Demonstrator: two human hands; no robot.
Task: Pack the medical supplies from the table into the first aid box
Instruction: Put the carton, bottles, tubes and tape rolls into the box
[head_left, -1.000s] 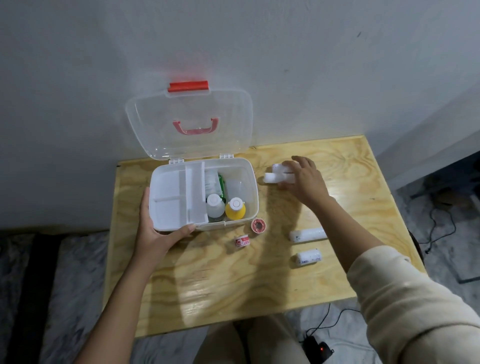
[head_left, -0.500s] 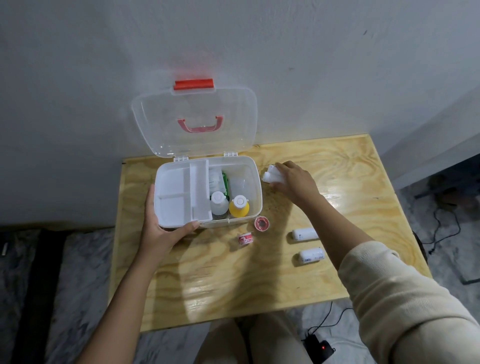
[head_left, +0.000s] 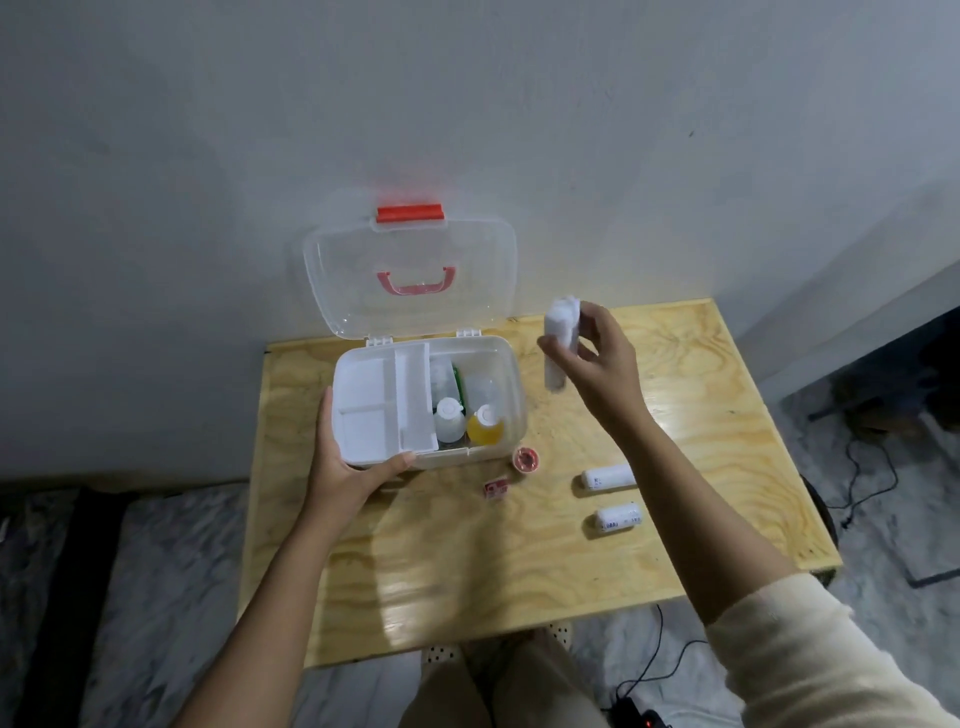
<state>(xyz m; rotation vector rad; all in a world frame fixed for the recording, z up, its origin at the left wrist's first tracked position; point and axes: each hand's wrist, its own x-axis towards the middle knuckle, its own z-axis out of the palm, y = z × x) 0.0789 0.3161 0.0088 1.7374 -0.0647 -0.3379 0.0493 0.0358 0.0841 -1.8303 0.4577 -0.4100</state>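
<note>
The white first aid box (head_left: 511, 395) stands open on the wooden table (head_left: 519, 561), its clear lid (head_left: 410, 275) leaning against the wall. Inside it are a white tray (head_left: 369, 410), a clear bottle (head_left: 449, 418) and a yellow bottle (head_left: 485, 423). My left hand (head_left: 348, 462) grips the box's front left corner. My right hand (head_left: 597, 358) holds white bandage rolls (head_left: 558, 338) in the air just right of the box. Two more wrapped rolls (head_left: 608, 477) (head_left: 618, 517) lie on the table's right part. A pink tape roll (head_left: 526, 460) and a small red-and-white box (head_left: 496, 488) sit in front of the first aid box.
A grey wall rises right behind the table. Black cables (head_left: 857, 499) and a power adapter with a red light (head_left: 641, 719) lie on the marble floor at the right and below. My knees (head_left: 498, 686) show under the table's near edge.
My right hand has lifted the white bandage rolls off the table and turned them upright beside the box. My left hand has stayed on the box's corner.
</note>
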